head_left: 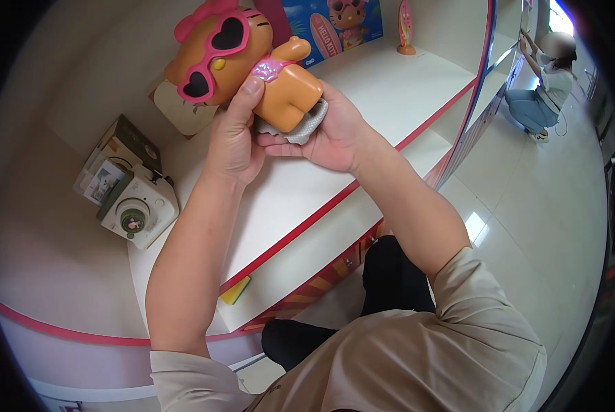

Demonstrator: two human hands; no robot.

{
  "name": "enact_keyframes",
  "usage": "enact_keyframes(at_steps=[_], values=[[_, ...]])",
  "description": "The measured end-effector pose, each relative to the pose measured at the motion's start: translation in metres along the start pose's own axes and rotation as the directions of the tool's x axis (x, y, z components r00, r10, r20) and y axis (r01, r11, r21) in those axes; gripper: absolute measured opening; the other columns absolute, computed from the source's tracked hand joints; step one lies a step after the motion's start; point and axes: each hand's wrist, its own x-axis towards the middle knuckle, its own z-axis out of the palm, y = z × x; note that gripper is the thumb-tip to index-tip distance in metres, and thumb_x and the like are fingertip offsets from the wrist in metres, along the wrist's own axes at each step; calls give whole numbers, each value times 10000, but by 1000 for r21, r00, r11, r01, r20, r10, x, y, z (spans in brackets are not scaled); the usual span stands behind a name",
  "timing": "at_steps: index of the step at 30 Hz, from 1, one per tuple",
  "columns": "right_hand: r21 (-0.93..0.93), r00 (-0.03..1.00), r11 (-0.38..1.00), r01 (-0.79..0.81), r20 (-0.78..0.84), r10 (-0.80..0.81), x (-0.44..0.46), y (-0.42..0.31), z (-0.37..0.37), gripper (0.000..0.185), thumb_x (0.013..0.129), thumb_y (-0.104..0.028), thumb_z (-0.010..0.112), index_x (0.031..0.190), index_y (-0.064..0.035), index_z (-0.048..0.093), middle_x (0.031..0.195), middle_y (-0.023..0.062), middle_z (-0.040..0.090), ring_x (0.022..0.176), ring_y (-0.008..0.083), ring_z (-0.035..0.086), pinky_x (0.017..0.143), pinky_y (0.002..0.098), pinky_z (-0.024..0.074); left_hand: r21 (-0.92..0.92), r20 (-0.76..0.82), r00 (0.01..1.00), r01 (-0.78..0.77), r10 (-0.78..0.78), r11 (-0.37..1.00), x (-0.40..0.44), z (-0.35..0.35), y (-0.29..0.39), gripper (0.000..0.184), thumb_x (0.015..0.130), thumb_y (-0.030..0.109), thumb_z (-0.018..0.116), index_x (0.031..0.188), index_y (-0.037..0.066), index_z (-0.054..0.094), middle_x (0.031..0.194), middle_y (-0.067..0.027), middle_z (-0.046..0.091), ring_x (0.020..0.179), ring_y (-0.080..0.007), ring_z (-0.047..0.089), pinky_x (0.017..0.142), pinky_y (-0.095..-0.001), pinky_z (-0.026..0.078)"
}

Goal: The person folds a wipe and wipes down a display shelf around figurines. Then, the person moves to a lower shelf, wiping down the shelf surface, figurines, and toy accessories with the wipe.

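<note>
A tan figurine (290,96) with pink heart-shaped sunglasses, a pink bow and a pink top is tilted sideways above the white shelf (390,89). My left hand (239,134) grips its body, thumb across the front. At its lower end, my right hand (331,134) has a grey-white cloth (302,129) between palm and figurine. The fingers of both hands are partly hidden beneath the figurine and cloth.
A white instant camera (139,206) and a dark box (130,147) stand at the left. Behind are a blue picture box (362,24) and a small surfboard ornament (405,27). A yellow-green sponge (235,290) lies on the lower shelf. Another person (548,89) squats at the right.
</note>
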Motion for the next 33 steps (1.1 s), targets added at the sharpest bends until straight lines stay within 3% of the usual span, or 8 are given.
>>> enact_keyframes(at_steps=[3,8,12,17,23,26,27,33], values=[[44,1000,999,15,-16,-14,1,5,-3,599,1126,-447,414,1480,26,511,1341,276,666,1082,422,761,894,503,658,42,-3,1000,-27,27,999,-1,4,1,617,990,407,760,1444,22,597,1313,-146,713,1206,-249,682,1079,-369,524],[222,898,953,-206,431,94,21,22,-38,577,1125,-439,426,1477,11,512,1338,271,667,1058,414,762,890,504,658,-44,-58,996,-63,61,997,4,5,0,479,968,212,818,1375,14,659,1263,-125,745,1113,-214,729,943,-309,602],[-17,997,1000,-1,-83,0,-5,26,8,528,1132,-387,428,1476,5,507,1340,255,671,1117,383,743,933,513,639,301,-83,957,-242,278,922,8,-10,-5,541,961,244,834,1401,7,627,1273,-142,733,1108,-244,727,982,-330,585],[119,957,978,169,-259,-133,3,21,-8,444,1118,-309,531,1412,22,560,1291,231,667,1131,316,687,948,531,592,317,-18,959,-264,284,911,10,-17,-9,435,921,90,862,1303,-28,689,1213,-107,771,1085,-189,736,938,-298,601],[-168,874,951,259,-378,-304,-8,3,-16,466,1127,-285,490,1469,30,520,1353,183,662,1153,295,682,977,487,577,256,-196,968,-107,160,961,15,-28,-7,417,930,154,867,1266,-37,711,1191,-101,775,1071,-174,731,923,-284,591],[-965,976,231,-121,-158,-151,-26,-25,-2,508,1142,-317,471,1522,18,504,1437,209,632,1305,345,626,1079,508,532,267,-271,947,-98,172,959,20,-44,1,431,932,197,868,1258,-41,717,1180,-96,774,1053,-164,726,908,-278,583],[-973,988,-174,-151,-144,-52,-28,-29,1,522,1147,-328,465,1539,14,499,1466,218,622,1355,362,607,1113,515,518,268,-297,939,-95,176,959,22,-50,3,437,933,212,869,1255,-43,719,1176,-95,774,1047,-161,724,902,-276,581],[-614,955,-747,256,281,96,-29,5,-22,559,1164,-381,426,1608,-45,471,1638,234,487,1568,426,392,1263,552,367,336,-317,921,-115,227,935,28,-65,13,448,943,207,851,1306,-10,702,1204,-82,770,1065,-173,724,909,-296,574]])
